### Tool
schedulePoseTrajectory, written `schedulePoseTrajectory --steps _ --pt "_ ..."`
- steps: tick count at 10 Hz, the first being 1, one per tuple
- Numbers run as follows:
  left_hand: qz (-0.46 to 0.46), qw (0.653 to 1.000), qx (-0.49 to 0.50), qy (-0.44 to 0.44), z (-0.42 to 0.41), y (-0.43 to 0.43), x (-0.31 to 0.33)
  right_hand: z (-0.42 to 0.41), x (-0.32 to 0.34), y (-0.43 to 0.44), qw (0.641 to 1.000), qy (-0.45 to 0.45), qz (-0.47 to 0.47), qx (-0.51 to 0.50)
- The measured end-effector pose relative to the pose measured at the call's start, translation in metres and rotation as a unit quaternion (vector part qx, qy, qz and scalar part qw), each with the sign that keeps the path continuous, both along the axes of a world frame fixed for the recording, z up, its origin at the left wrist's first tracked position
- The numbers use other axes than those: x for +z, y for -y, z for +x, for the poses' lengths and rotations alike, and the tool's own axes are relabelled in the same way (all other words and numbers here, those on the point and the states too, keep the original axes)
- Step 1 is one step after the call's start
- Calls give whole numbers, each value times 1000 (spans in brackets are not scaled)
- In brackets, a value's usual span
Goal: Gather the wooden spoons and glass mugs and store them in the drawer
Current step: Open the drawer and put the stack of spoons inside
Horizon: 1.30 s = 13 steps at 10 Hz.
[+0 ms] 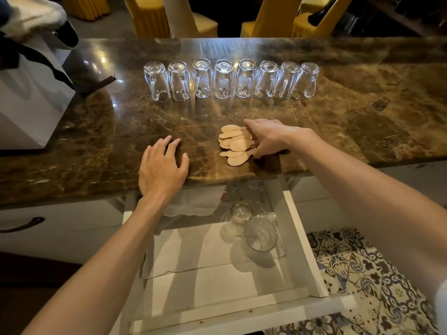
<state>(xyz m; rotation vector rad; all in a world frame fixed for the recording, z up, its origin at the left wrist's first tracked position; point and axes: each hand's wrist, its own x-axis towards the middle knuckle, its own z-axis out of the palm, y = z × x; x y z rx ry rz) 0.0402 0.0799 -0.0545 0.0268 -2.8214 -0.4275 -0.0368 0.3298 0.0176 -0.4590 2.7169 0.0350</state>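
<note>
On the marble counter, both forearms reach forward over the open white drawer below its front edge. Eight glass mugs stand upside down in a row at the back, well apart from both hands. Left hand lies palm down on the stone, fingers spread, holding nothing. Right hand curls thumb and fingers round the handles of the wooden spoons, piled near the counter's front edge, bowls pointing left. Two clear glasses sit in the drawer.
</note>
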Motion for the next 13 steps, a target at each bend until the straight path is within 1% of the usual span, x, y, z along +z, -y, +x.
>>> schedulePoseTrajectory --steps 1,3,4,5,7,8,9,10,11,12,13 --pt "0 1000 2 -2 0 0 0 -8 -1 2 1000 11 -1 -5" --pt "0 1000 3 -2 -1 0 -1 -8 1 5 999 -35 18 37" --pt "1 1000 2 -4 -1 0 -2 -2 1 8 998 -36 19 43" --pt "3 1000 2 -6 0 -1 -2 2 1 9 999 -25 8 30" --pt "4 1000 2 -4 0 -1 -2 12 -1 15 998 -68 12 10" --pt "8 1000 2 -5 -1 0 -2 14 -3 15 992 -117 -33 -25" --pt "8 1000 2 -6 -1 0 -2 13 0 14 971 -163 -153 -84" --pt "6 1000 4 -9 -1 0 -4 16 8 26 841 -164 -477 -195" --pt "8 1000 4 -12 -2 0 -5 19 15 35 738 -165 -615 -225" --pt "11 1000 7 -11 -2 -1 -5 22 17 47 671 -214 -675 -218" --pt "10 1000 8 -16 -3 -1 -5 24 10 54 658 -232 -678 -232"
